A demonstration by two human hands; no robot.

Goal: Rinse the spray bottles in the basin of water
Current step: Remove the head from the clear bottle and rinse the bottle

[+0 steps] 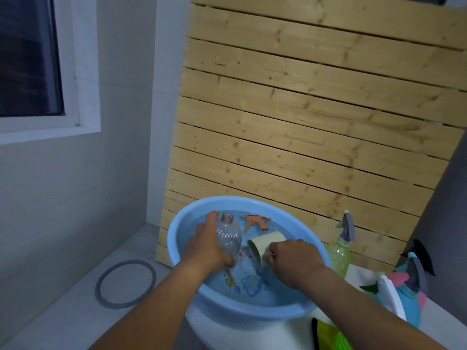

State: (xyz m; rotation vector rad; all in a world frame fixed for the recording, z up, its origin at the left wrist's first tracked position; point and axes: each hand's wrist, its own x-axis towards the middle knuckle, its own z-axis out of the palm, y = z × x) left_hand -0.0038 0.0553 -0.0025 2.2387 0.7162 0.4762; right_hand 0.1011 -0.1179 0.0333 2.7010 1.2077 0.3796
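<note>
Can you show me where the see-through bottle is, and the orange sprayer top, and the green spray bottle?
clear bottle (228, 239): head view, on its ribbed body, beside the left hand (206, 245) gripping it.
orange sprayer top (255, 221): head view, on its middle, in the water.
green spray bottle (340, 253): head view, on its bumpy green body, outside the basin (177, 223).

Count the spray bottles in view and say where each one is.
3. A clear bottle without its sprayer, held in the basin by the left hand; a green bottle just right of the basin; a blue bottle at far right. Others may be hidden.
</note>
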